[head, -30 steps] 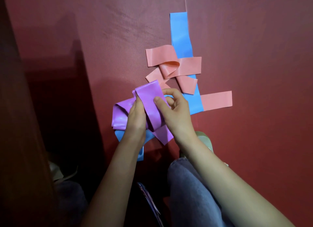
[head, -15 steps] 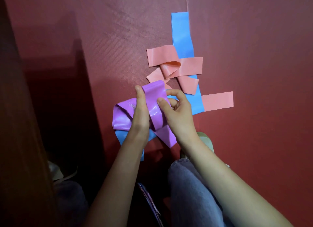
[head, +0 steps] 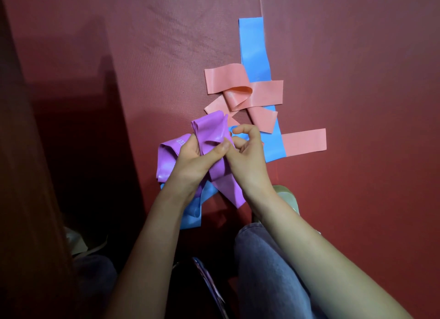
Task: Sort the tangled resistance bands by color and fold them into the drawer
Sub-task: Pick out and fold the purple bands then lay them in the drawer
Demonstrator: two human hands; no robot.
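Note:
A purple resistance band (head: 210, 134) is bunched up between both hands above the red mat. My left hand (head: 192, 160) grips its folded part with the thumb pressed across the front. My right hand (head: 247, 154) has its fingers curled behind the same band at its right side. A long blue band (head: 256, 56) lies stretched away from me on the mat, and its near end (head: 191, 211) shows under my wrists. Pink bands (head: 240, 92) lie crossed and looped over the blue one, with one strip (head: 304, 142) sticking out to the right. No drawer is visible.
The red mat (head: 357, 80) covers the floor to the right and far side. A dark wooden panel (head: 21, 175) runs along the left edge with deep shadow beside it. My jeans-clad knee (head: 262, 259) and a pale shoe (head: 285, 197) sit below the bands.
My left hand has turned and closed its thumb across the purple band, gathering the fold tighter. My right hand stays curled beside it. The blue and pink bands lie unmoved.

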